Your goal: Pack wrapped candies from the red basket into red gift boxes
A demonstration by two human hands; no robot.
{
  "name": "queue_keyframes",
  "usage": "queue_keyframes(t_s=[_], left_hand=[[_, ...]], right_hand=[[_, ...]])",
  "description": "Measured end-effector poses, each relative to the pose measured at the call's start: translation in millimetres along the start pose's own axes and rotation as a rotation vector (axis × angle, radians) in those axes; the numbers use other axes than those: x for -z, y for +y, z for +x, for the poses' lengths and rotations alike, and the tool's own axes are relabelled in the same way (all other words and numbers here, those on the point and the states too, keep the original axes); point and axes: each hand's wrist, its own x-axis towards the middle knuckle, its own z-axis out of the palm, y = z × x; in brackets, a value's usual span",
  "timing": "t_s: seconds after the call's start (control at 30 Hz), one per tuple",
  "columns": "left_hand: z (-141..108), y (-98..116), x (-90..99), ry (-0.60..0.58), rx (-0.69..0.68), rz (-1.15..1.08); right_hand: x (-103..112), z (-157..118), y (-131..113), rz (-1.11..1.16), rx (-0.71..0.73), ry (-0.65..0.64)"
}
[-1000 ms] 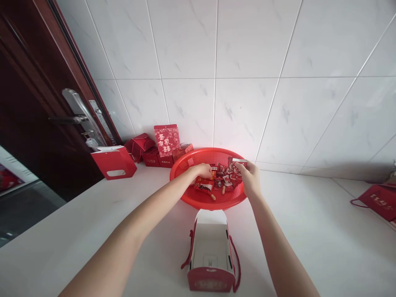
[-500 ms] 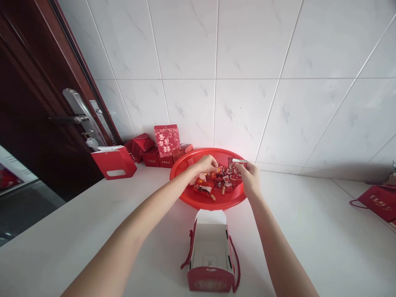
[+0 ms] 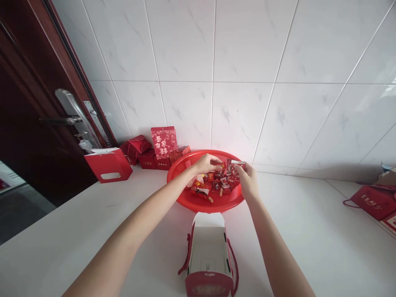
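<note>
My left hand (image 3: pixel 208 164) reaches over the red plastic basket (image 3: pixel 183 201), thumb and fingers closed at a small wrapped candy (image 3: pixel 222 166) with a touch of yellow, partly hidden by the fingertips. At the basket's right side my right hand (image 3: pixel 249 181) pinches a red printed packet (image 3: pixel 232 175) with a white upper edge. Beneath both hands lie several wrapped sweets, among them a larger red packet (image 3: pixel 201 189), and a loose peanut (image 3: pixel 210 199). In front of the basket stands an open red gift box (image 3: pixel 209 284) with a white inside and cord handles.
Left of the basket, several folded red boxes (image 3: pixel 148 160), an upright printed red card box (image 3: pixel 163 142) and a red bag-shaped box (image 3: pixel 109 165) stand by the wall. Another red box (image 3: pixel 374 202) lies far right. A dark door with a handle (image 3: pixel 74 119) is at left.
My left hand has shifted slightly right, closer to the packet in my right hand, which stays gripped. The view has turned slightly, moving the scene a little left and down.
</note>
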Motion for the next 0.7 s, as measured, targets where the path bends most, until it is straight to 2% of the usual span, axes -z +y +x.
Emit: queue_keyframes(t_s=[0.13, 0.37, 0.7], left_hand=[[-1, 1, 0.1, -0.006, -0.018, -0.050], [-4, 11, -0.8, -0.083, -0.024, -0.135], [-3, 10, -1.2, -0.080, 0.024, -0.218]], right_hand=[[1, 0, 0, 0.006, -0.010, -0.003], [2, -1, -2, 0.027, -0.021, -0.021], [0, -4, -10, 0.095, -0.038, -0.042]])
